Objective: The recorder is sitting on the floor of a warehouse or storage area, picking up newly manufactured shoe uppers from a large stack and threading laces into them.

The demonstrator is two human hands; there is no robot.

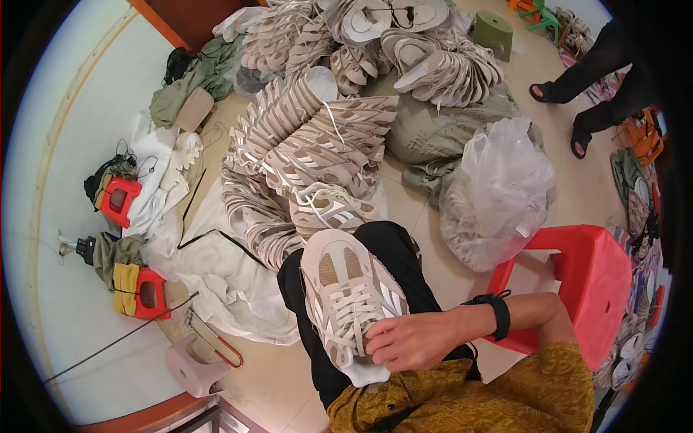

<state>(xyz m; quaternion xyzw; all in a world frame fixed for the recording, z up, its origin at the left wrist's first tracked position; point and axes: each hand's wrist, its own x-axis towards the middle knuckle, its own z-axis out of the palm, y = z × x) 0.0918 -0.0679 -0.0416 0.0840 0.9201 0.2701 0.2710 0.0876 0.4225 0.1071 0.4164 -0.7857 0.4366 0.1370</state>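
A beige shoe upper [343, 292] with brown mesh, white side stripes and pale laces [351, 317] lies across my black-trousered lap, its toe pointing away. White lining shows at its near end. My right hand [410, 340] comes in from the right, a black band on its wrist. Its fingers are closed on the upper beside the top of the laces; the fingertips are partly hidden. My left hand is not visible. Just past my knees lies another laced upper [328, 209], against long bundles of nested, similar uppers [328, 144].
More bundled uppers [451, 68] lie farther back, near a green stool [493, 35]. Right of my knees are a filled clear plastic bag [498, 191] and a red stool [588, 289]. White sheeting [238, 289] covers floor at left, near a pink stool [196, 366]. Someone's legs [599, 79] stand far right.
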